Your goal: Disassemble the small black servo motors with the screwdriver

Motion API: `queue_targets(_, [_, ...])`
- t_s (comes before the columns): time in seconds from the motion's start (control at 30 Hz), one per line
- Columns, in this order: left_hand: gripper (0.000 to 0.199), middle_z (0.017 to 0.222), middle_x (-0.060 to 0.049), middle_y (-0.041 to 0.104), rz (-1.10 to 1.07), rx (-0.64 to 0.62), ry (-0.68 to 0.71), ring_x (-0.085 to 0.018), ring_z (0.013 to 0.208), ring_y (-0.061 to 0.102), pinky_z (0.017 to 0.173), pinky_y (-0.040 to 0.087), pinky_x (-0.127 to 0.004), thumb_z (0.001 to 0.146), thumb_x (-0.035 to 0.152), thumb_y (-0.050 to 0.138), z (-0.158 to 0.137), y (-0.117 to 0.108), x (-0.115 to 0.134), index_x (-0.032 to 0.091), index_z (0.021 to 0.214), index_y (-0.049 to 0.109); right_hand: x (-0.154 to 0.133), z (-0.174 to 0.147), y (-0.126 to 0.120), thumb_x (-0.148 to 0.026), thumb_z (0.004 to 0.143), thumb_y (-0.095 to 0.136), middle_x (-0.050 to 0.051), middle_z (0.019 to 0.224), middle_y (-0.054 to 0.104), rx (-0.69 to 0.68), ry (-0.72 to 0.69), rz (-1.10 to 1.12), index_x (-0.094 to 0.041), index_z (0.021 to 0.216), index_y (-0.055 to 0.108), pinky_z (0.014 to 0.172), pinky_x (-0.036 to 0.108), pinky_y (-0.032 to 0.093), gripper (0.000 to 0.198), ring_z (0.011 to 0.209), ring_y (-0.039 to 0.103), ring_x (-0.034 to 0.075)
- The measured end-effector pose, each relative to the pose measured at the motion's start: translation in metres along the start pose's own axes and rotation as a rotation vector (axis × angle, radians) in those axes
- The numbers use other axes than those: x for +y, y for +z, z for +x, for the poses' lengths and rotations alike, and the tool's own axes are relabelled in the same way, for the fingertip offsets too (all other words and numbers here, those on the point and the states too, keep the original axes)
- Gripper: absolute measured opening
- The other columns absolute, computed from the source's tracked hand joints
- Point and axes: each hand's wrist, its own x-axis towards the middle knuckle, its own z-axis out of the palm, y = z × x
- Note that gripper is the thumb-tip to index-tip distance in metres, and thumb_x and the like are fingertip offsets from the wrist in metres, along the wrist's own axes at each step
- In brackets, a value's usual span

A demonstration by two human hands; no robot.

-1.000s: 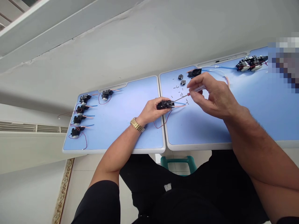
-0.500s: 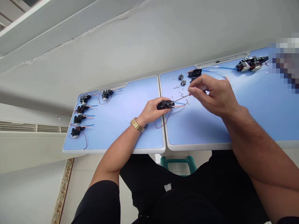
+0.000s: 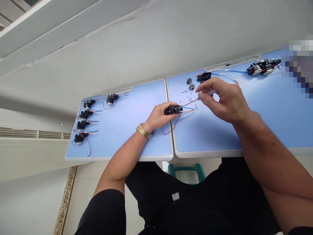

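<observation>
My left hand (image 3: 160, 114), a gold watch on its wrist, is closed around a small black motor assembly (image 3: 173, 110) over the seam between two blue tabletops. Blue and pink tubes and a thin red wire (image 3: 171, 131) come out of the assembly. My right hand (image 3: 220, 98) grips a screwdriver (image 3: 211, 93) by its clear handle, the index finger a little raised. Its thin shaft slants down to the left, and the tip meets the right end of the assembly. Several loose screws (image 3: 190, 99) lie just beyond the shaft, near two round metal-and-black parts (image 3: 192, 86).
Several similar black assemblies (image 3: 81, 125) line the left end of the left table (image 3: 132, 140). Behind my right hand lies a black housing (image 3: 204, 76) with tubes. A cluster of motor units (image 3: 264, 67) sits at the far right. A green stool (image 3: 187, 168) stands below the tables.
My right index finger has lifted and the fingers have shifted slightly on the screwdriver handle. The left hand and the assembly have stayed in place.
</observation>
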Motion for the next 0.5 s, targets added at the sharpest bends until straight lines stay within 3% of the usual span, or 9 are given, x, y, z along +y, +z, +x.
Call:
queue_targets(0.1, [0.035, 0.125, -0.006, 0.089, 0.007, 0.003, 0.0, -0.022, 0.112, 0.082, 0.106, 0.065, -0.041, 0.097, 0.032, 0.09, -0.0002, 0.0001, 0.0005, 0.024, 0.13, 0.083, 0.0002, -0.0001, -0.0006, -0.028, 0.099, 0.07, 0.003, 0.11, 0.086, -0.029, -0.022, 0.024, -0.034, 0.118, 0.071, 0.081, 0.046, 0.069, 0.021, 0.09, 0.084, 0.028])
queue_targets(0.2, [0.035, 0.124, -0.006, 0.089, 0.012, 0.001, 0.0, -0.022, 0.111, 0.082, 0.107, 0.065, -0.04, 0.097, 0.032, 0.09, -0.0001, 0.0, 0.0011, 0.024, 0.131, 0.083, 0.0027, 0.0009, 0.0002, -0.043, 0.104, 0.073, 0.003, 0.093, 0.083, -0.008, 0.013, -0.008, -0.034, 0.107, 0.071, 0.072, 0.044, 0.066, 0.01, 0.08, 0.079, 0.027])
queue_targets(0.3, [0.035, 0.124, -0.007, 0.089, 0.014, -0.002, -0.002, -0.022, 0.111, 0.082, 0.106, 0.065, -0.04, 0.097, 0.032, 0.09, 0.0001, -0.0002, 0.0017, 0.024, 0.13, 0.083, 0.0036, 0.0011, 0.0002, -0.051, 0.108, 0.068, 0.004, 0.086, 0.081, 0.011, 0.031, -0.024, -0.035, 0.099, 0.071, 0.071, 0.045, 0.066, 0.019, 0.078, 0.078, 0.028])
queue_targets(0.37, [0.035, 0.124, -0.006, 0.089, 0.018, -0.002, -0.003, -0.022, 0.111, 0.082, 0.106, 0.065, -0.041, 0.097, 0.032, 0.09, 0.0002, -0.0001, 0.0017, 0.024, 0.13, 0.083, 0.0023, 0.0005, -0.001, -0.044, 0.106, 0.069, 0.004, 0.095, 0.083, -0.009, 0.012, -0.003, -0.035, 0.107, 0.072, 0.077, 0.047, 0.068, 0.01, 0.085, 0.081, 0.029])
queue_targets(0.5, [0.034, 0.124, -0.007, 0.089, 0.009, 0.002, 0.0, -0.022, 0.112, 0.081, 0.106, 0.064, -0.041, 0.097, 0.032, 0.09, 0.0002, 0.0004, 0.0015, 0.024, 0.13, 0.083, 0.0007, -0.0001, -0.0023, -0.034, 0.097, 0.073, 0.003, 0.105, 0.084, -0.039, -0.017, 0.023, -0.034, 0.119, 0.071, 0.082, 0.048, 0.068, 0.021, 0.088, 0.082, 0.029])
